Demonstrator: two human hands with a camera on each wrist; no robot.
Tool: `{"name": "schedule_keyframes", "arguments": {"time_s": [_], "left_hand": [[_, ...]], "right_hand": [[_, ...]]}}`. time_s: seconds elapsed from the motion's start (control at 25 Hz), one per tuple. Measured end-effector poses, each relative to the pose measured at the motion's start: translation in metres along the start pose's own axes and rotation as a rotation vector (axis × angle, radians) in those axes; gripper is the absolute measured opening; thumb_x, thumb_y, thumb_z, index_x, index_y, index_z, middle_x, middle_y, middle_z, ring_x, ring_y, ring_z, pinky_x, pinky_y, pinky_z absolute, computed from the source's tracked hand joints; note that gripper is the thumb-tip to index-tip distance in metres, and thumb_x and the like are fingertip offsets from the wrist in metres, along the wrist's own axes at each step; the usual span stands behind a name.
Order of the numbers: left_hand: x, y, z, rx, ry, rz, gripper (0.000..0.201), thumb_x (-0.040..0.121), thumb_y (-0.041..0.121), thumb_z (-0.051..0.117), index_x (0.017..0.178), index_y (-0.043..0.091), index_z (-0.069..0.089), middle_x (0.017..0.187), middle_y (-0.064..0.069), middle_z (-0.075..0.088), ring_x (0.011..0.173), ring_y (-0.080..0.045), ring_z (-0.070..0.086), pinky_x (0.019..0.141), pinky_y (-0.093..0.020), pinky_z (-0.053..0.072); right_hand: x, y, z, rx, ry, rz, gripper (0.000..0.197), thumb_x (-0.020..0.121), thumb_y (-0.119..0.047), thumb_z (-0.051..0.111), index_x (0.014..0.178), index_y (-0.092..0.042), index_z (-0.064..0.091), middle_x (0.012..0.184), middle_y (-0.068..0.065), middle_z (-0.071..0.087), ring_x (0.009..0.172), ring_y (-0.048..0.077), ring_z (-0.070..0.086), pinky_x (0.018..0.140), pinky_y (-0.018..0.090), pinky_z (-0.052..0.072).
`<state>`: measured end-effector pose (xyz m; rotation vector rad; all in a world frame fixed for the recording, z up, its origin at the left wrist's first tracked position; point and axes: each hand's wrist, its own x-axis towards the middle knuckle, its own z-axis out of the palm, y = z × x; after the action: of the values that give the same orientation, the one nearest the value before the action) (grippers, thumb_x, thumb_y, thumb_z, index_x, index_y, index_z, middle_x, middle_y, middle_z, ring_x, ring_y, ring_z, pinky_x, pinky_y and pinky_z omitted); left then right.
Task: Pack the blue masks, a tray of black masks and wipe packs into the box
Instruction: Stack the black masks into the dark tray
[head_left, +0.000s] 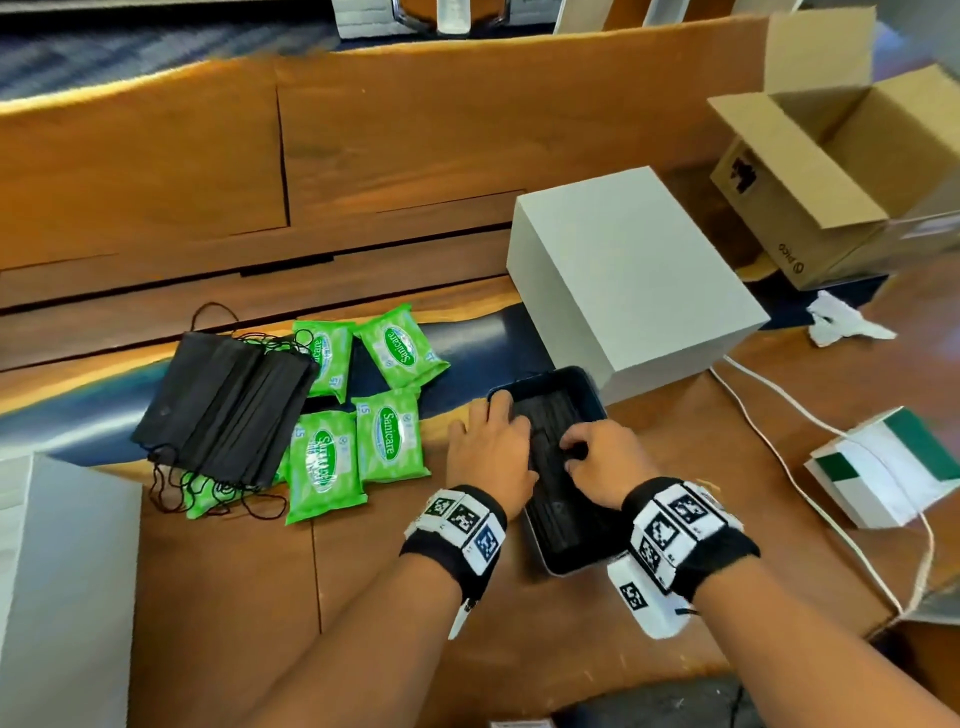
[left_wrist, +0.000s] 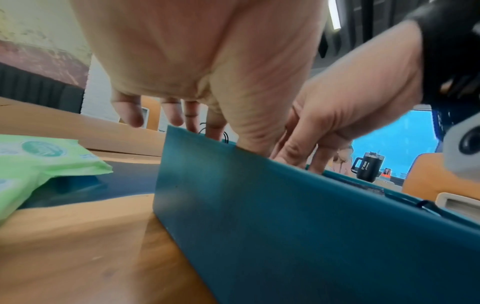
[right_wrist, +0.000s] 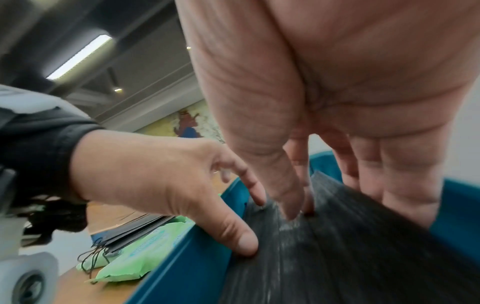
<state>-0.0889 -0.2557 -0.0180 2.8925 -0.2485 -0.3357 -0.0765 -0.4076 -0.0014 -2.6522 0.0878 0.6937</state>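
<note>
A dark teal tray (head_left: 571, 564) lies on the wooden table in front of the white box (head_left: 623, 280). Black masks (head_left: 553, 410) fill the tray. My left hand (head_left: 488, 447) rests over the tray's left wall (left_wrist: 285, 216), its thumb (right_wrist: 244, 244) pressing the masks (right_wrist: 350, 246) at the wall. My right hand (head_left: 602, 457) presses its thumb and fingertips onto the masks from the right. A loose stack of black masks (head_left: 223, 410) lies to the left, beside several green wipe packs (head_left: 387, 436).
An open cardboard box (head_left: 831, 171) stands at the back right. A white and green stack (head_left: 893, 467) and a white cable (head_left: 779, 452) lie to the right. Another white box (head_left: 62, 571) sits at the near left. A crumpled white paper (head_left: 841, 325) lies behind.
</note>
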Motion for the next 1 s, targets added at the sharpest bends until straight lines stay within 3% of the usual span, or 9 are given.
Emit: {"name": "schedule_keyframes", "arguments": {"time_s": [0.12,0.24,0.32,0.4,0.48,0.6,0.72,1.0], "left_hand": [[0.002,0.003,-0.001,0.047,0.009,0.040,0.048,0.076,0.037,0.073,0.118,0.019,0.056,0.145,-0.003,0.033,0.127,-0.031,0.032,0.093,-0.048,0.035],[0.002,0.002,-0.002,0.092,0.002,0.082,0.037,0.078,0.034,0.068,0.112,0.020,0.060,0.130,-0.001,0.049,0.125,-0.031,0.034,0.090,-0.048,0.032],[0.002,0.000,-0.002,0.112,-0.025,0.100,0.037,0.080,0.035,0.066,0.114,0.021,0.061,0.124,0.000,0.054,0.131,-0.030,0.031,0.098,-0.054,0.027],[0.004,-0.002,0.001,0.110,-0.062,0.096,0.040,0.083,0.033,0.064,0.121,0.021,0.060,0.125,0.000,0.056,0.140,-0.030,0.024,0.107,-0.063,0.018],[0.005,-0.002,0.003,0.115,-0.091,0.095,0.046,0.083,0.033,0.065,0.126,0.020,0.056,0.129,-0.002,0.055,0.144,-0.029,0.020,0.109,-0.066,0.014],[0.007,-0.001,0.005,0.106,-0.101,0.093,0.052,0.081,0.034,0.068,0.127,0.020,0.050,0.135,-0.005,0.051,0.144,-0.028,0.022,0.109,-0.067,0.015],[0.009,0.000,0.005,0.117,-0.138,0.092,0.054,0.078,0.036,0.071,0.126,0.022,0.049,0.133,-0.003,0.052,0.140,-0.026,0.026,0.108,-0.067,0.016],[0.011,0.001,0.002,0.088,-0.124,0.092,0.063,0.074,0.040,0.074,0.127,0.022,0.044,0.131,-0.004,0.047,0.131,-0.026,0.034,0.106,-0.065,0.022]], "right_hand": [[-0.005,-0.011,-0.007,-0.121,0.094,-0.060,0.022,0.088,-0.024,0.063,0.110,-0.024,0.067,0.116,0.006,0.052,0.107,0.027,0.056,0.092,0.031,0.045],[-0.008,-0.020,0.001,-0.144,0.023,-0.066,0.018,0.085,-0.023,0.065,0.103,-0.020,0.063,0.113,0.007,0.051,0.103,0.027,0.056,0.086,0.033,0.047],[-0.009,-0.023,0.009,-0.156,0.037,-0.057,0.022,0.084,-0.020,0.065,0.104,-0.019,0.058,0.113,0.007,0.046,0.100,0.029,0.055,0.083,0.035,0.049],[-0.012,-0.027,0.009,-0.089,0.177,-0.097,0.018,0.086,-0.018,0.063,0.102,-0.019,0.056,0.106,0.003,0.044,0.090,0.023,0.052,0.075,0.029,0.044],[-0.013,-0.030,0.007,-0.030,0.227,-0.139,0.014,0.088,-0.018,0.062,0.101,-0.019,0.058,0.099,-0.001,0.049,0.085,0.019,0.052,0.072,0.026,0.039],[-0.005,-0.022,0.012,-0.037,0.075,-0.078,0.026,0.085,-0.019,0.066,0.109,-0.017,0.056,0.108,0.005,0.055,0.097,0.025,0.058,0.080,0.030,0.045],[0.001,-0.011,0.021,-0.053,-0.098,0.027,0.041,0.082,-0.024,0.071,0.112,-0.017,0.045,0.115,0.008,0.049,0.099,0.028,0.056,0.086,0.037,0.048],[0.009,-0.012,0.019,-0.035,-0.050,0.034,0.051,0.077,-0.033,0.075,0.113,-0.018,0.042,0.113,0.006,0.047,0.102,0.029,0.057,0.089,0.042,0.050]]}}
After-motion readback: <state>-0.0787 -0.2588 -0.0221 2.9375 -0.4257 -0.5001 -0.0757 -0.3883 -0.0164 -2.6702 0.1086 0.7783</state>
